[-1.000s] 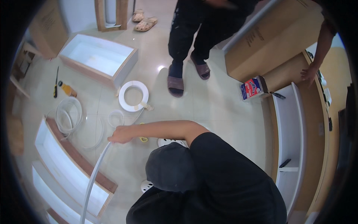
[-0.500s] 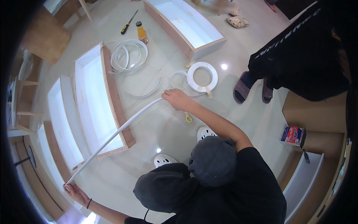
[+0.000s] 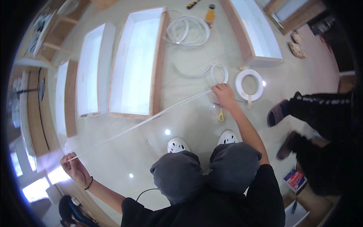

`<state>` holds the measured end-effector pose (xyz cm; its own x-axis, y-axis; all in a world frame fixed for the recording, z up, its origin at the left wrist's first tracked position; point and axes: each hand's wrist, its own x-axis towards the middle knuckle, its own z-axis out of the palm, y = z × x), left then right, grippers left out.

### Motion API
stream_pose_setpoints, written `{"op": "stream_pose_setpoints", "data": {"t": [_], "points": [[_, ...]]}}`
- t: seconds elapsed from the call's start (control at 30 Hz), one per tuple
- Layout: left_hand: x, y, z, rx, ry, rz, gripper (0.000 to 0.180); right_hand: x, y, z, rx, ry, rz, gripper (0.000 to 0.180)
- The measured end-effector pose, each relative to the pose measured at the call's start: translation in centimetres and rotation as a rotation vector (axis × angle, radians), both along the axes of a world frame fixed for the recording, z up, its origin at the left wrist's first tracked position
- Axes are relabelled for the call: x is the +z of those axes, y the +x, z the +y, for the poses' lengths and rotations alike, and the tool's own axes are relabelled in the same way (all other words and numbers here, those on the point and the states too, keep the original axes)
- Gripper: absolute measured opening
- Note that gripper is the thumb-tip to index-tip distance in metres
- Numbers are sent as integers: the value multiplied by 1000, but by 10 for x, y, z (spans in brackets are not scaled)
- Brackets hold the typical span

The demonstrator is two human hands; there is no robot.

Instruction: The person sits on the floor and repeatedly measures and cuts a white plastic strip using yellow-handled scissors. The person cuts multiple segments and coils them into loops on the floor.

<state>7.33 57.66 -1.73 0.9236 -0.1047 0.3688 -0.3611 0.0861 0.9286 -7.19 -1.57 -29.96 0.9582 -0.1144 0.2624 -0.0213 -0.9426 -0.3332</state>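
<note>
A long, thin white strip, which looks like edge banding, stretches almost straight between my two hands above the floor. My left hand pinches one end at the lower left, its arm reaching out to the side. The other end is between the closed fingers of my right hand, held low in front of my right foot. Just below that hand lie scissors with a yellow handle. A flat white roll of banding rests to its right. Beyond the hand are short curved white strips.
Shallow white boxes with brown wooden sides stand left and far right. Loose coils of strip and a bottle of yellow liquid lie between. Another person's slippered foot is at right; my white clogs are below.
My view has swung left, so the floor items appear further right. The strip is straighter now, where it bowed before. Another person's legs have moved closer on the right.
</note>
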Motion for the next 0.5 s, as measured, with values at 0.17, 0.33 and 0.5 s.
{"op": "stream_pose_setpoints", "data": {"t": [0.17,0.33,0.5], "points": [[71,-69,-65,46,91,-94,24,2,-1,-18,100,44,33,26],[77,-69,-95,133,223,-160,33,-5,-16,-25,82,45,84,42],[106,-66,-142,-10,168,-150,48,-42,-33,-14,-4,68,166,31]]}}
